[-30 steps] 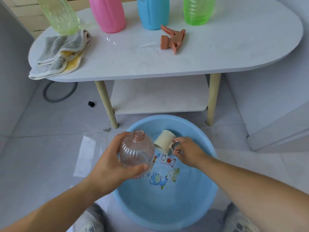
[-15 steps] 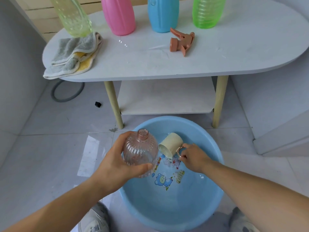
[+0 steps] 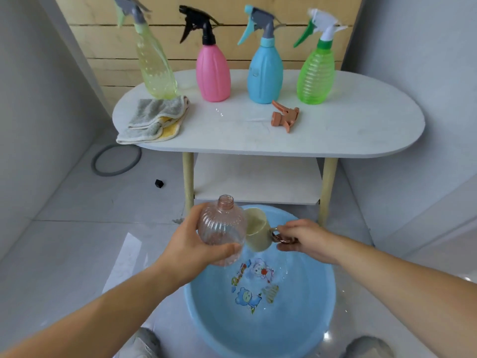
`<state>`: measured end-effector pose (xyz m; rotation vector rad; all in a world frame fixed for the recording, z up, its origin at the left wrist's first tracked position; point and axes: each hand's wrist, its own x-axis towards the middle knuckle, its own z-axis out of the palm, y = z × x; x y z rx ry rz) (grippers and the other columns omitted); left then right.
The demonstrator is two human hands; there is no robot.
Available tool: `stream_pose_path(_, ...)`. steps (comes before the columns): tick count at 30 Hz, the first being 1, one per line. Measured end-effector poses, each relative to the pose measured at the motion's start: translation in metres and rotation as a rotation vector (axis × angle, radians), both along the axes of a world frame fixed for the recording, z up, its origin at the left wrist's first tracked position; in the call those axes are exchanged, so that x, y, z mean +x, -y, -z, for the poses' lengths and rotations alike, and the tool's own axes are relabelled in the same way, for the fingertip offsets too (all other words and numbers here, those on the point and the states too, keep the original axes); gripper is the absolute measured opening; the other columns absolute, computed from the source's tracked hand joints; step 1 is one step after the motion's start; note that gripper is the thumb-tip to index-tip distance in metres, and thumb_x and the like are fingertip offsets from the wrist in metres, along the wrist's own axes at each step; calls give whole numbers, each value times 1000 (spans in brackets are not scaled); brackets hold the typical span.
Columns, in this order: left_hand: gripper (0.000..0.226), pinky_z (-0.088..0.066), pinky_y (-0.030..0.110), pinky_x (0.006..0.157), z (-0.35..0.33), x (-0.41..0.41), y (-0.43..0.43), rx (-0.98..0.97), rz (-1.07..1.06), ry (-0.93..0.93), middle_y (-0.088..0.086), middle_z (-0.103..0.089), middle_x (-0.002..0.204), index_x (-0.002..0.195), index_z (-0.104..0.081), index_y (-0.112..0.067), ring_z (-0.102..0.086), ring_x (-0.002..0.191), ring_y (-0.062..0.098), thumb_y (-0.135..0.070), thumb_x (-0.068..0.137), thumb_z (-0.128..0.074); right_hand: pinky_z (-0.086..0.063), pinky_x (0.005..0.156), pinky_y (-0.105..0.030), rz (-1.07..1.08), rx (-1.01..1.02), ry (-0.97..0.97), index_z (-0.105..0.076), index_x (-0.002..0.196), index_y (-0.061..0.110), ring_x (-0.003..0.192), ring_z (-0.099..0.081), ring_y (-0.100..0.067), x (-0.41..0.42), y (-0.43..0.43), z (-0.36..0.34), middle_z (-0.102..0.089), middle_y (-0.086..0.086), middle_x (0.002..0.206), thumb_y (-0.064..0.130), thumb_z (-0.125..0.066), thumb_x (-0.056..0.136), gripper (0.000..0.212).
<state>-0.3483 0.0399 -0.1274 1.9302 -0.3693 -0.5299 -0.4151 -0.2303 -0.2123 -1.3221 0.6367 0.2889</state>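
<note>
Over the blue basin (image 3: pixel 322 319) on the tiled floor, we hold a clear pinkish ribbed bottle (image 3: pixel 222 228) in our left hand (image 3: pixel 188 244), fingers and thumb wrapped round its body, its open neck pointing up and away from us. Our right hand (image 3: pixel 307 240) pinches the ring handle of a cream cup (image 3: pixel 258 235), which is tilted, its rim just beside the bottle's shoulder. Both hang above the basin's far edge. Beyond them, on the white table (image 3: pixel 361 125), stand a yellow-green sprayer (image 3: pixel 154 65), a pink sprayer (image 3: pixel 213 73), a blue sprayer (image 3: pixel 264 73) and a green sprayer (image 3: pixel 316 76), with an orange trigger head (image 3: pixel 285 117) lying in front and a folded cloth (image 3: pixel 154 120) at the left end.
</note>
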Motion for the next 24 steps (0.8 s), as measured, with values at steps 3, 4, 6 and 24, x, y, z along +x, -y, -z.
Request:
stream_pose_path(3, 72, -57, 14, 75, -14, -3, 1, -72, 5, 19, -20, -71, 106, 121, -60, -38, -70, 97, -2, -7, 66, -95, -56, 92, -43, 18, -18, 85, -64, 67, 3, 97, -56, -33, -3, 3, -44, -50, -12, 75, 7, -62, 94, 28)
stream_pose_path(4, 72, -56, 13, 74, -18, -4, 1, -92, 9, 26, -22, -71, 105, 120, -59, -39, -70, 97, -3, -7, 67, -95, -58, 89, -39, 20, -26, 116, -63, 73, -1, 96, -55, -33, -5, 3, -60, -50, -14, 80, 7, -62, 95, 24)
stream_pose_path(6, 72, -57, 15, 75, -26, -5, 3, -124, 22, 34, -22, -71, 105, 122, -59, -39, -70, 98, -2, -9, 67, -96, -59, 86, -36, 23, -51, 171, -58, 73, -2, 96, -55, -33, -10, 4, -90, -50, -16, 87, 7, -59, 96, 25)
stream_pose_path(24, 78, -62, 31, 88, -48, -12, 14, -204, 62, 62, -11, -71, 114, 129, -55, -35, -72, 104, 8, -18, 66, -98, -51, 97, -38, 208, -29, 485, -71, 65, 5, 83, -61, -20, -42, -26, -211, -68, -6, 74, 7, -59, 86, 24)
